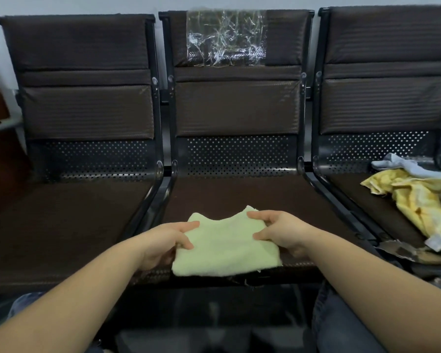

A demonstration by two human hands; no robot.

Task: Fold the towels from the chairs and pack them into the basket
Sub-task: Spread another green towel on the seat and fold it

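Head view: two hands, left [163,240] and right [280,231], pinch one green towel [227,247]; three chairs [237,194].

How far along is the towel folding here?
Done: nothing packed that shows; no basket is in view. In hand: the left hand and right hand pinch the sides of a pale green terry towel, already folded small, on the middle seat's front edge. Left: a crumpled yellow towel and a light grey-blue cloth lie unfolded on the right-hand seat.
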